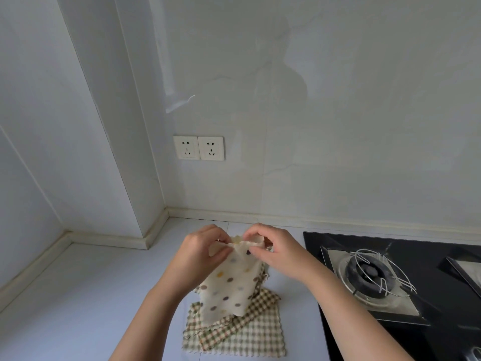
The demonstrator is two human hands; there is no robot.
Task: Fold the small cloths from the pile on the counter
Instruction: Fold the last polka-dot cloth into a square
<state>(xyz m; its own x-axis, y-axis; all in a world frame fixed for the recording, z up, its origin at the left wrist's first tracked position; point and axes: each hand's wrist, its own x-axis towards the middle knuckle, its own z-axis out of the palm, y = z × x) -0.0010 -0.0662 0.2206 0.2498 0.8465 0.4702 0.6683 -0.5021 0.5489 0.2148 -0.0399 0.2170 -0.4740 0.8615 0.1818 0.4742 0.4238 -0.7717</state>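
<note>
In the head view, your left hand [200,252] and right hand [276,250] meet close together above the counter [104,295]. Each pinches the top edge of the polka-dot cloth [231,290] between thumb and fingertips. The cloth hangs from that grip down and toward you. Its long axis runs from your fingers to the pile of checked cloths [242,334], and its lower end rests on that pile.

Your hands are nearly touching, so the edge between them is bunched. I judge the coming move turns on this: the cloth lies below the grip, both hands are equally near it, and they would need to draw apart along the edge to spread it flat. Your fingers hide the corners, so each hand may be on a corner or only partway along the edge; I can't tell which.

The pile sits between your forearms, with the black hob [364,246] just to its right. No container shows; the cloths lie straight on the counter.
</note>
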